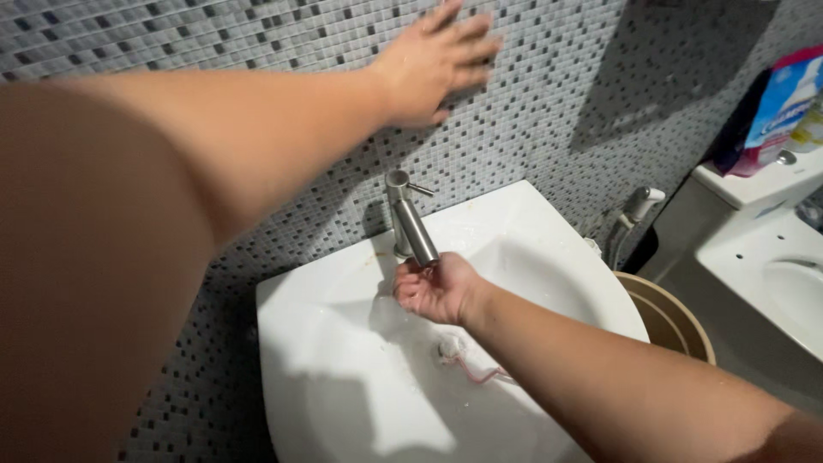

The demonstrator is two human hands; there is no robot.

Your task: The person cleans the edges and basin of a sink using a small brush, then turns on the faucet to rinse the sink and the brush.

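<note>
Left hand [439, 64] flat against the mosaic tile wall [549, 103], fingers spread and extended, palm pressed to the small grey, black and white tiles, holding nothing. Right hand [437, 290] cupped palm-up directly under the spout of the steel faucet [410, 219], fingers curled loosely together, closed on nothing, fingertips touching or just below the spout end; water flow too faint to make out. Faucet standing at the back of the white sink [343, 403], angled forward over the basin, small lever sticking out to one side near its top. Drain [448, 347] in the basin just below the right wrist, with a thin pinkish strand [480, 375] lying beside it. Right of the sink, a round tan bucket [686, 321] on the floor, partly hidden behind the sink rim. Above it, a white spray nozzle [641, 204] hanging on the wall. Far right, a white toilet [763, 257], with a blue and pink pouch [780, 107] resting on its tank.
</note>
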